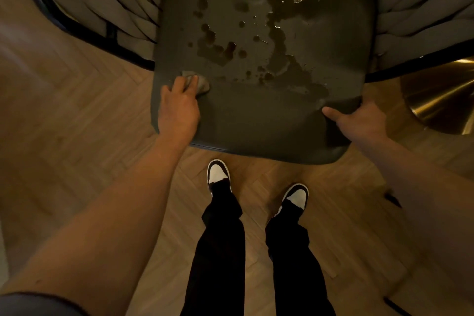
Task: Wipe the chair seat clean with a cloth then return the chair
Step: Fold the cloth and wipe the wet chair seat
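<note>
Your forearms framed the shot as you stood over the dark chair seat point(256, 115), shoes just short of its front edge. You had your left hand point(178, 108) curled around a small grey cloth point(198, 82), pressing it onto the seat's front-left corner, beside the spill point(279, 59) of puddles and droplets spread from the middle to the back. Your right hand point(359, 120) gripped the front-right edge, thumb on top, likely steadying the chair against the wiping.
</note>
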